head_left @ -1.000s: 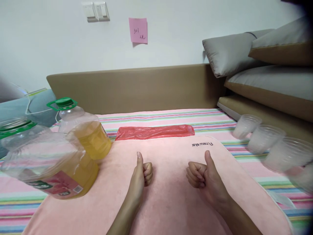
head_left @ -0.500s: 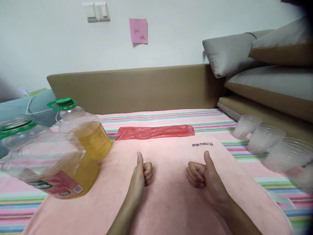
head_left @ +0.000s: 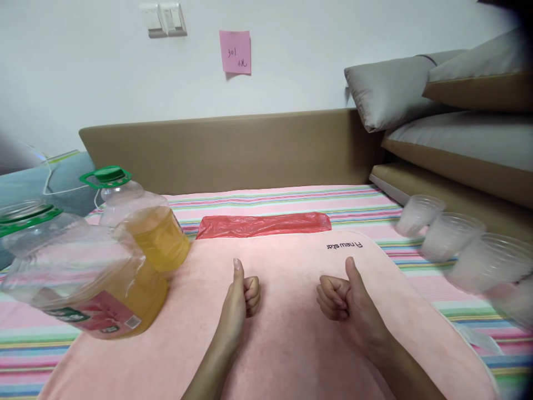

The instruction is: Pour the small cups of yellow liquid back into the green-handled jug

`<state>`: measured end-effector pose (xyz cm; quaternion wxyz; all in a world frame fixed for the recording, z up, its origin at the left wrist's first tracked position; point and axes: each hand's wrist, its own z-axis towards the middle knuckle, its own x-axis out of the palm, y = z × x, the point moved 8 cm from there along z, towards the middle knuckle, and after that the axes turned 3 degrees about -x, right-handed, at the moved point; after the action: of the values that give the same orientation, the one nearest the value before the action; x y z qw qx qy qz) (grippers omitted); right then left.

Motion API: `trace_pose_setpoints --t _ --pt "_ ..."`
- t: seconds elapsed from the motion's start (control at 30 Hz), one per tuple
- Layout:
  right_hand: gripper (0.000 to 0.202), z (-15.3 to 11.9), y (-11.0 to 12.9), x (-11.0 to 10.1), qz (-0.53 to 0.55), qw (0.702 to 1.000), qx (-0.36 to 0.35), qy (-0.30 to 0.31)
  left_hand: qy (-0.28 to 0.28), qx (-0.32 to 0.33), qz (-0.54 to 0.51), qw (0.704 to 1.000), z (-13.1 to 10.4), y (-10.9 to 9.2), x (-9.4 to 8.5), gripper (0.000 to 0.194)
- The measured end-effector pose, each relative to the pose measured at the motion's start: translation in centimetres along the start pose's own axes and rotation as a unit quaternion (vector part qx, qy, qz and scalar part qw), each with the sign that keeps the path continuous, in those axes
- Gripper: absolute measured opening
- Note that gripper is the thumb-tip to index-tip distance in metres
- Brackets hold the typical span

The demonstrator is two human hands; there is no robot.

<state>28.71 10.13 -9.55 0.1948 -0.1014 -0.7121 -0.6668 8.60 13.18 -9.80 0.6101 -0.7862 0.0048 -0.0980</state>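
My left hand (head_left: 242,294) is a fist with the thumb pointing up, over the pink mat (head_left: 287,344). To its right, my right hand (head_left: 343,294) makes the same thumb-up fist. Neither hand holds anything. Behind them, along the mat's far edge, lies a folded red plastic bag (head_left: 264,225). On the left stand two clear jugs part-filled with yellow liquid: a near jug (head_left: 104,294) with a pink label, and a far jug (head_left: 162,236) with a green cap. Several clear plastic cups (head_left: 452,236) form a row on the right.
A striped sheet (head_left: 25,355) lies beneath the mat. Grey and brown cushions (head_left: 466,139) are piled at the right. A brown headboard (head_left: 233,153) runs along the back, below a white wall with a pink sticky note (head_left: 235,53) and light switches (head_left: 164,20).
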Motion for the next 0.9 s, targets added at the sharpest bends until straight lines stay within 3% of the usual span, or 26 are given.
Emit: trace_pose_setpoints --t 0.9 --pt "0.091 -0.02 -0.57 -0.28 -0.025 0.999 0.029 -0.018 -0.005 -0.008 -0.009 1.000 -0.11 -0.15 0.05 0.093"
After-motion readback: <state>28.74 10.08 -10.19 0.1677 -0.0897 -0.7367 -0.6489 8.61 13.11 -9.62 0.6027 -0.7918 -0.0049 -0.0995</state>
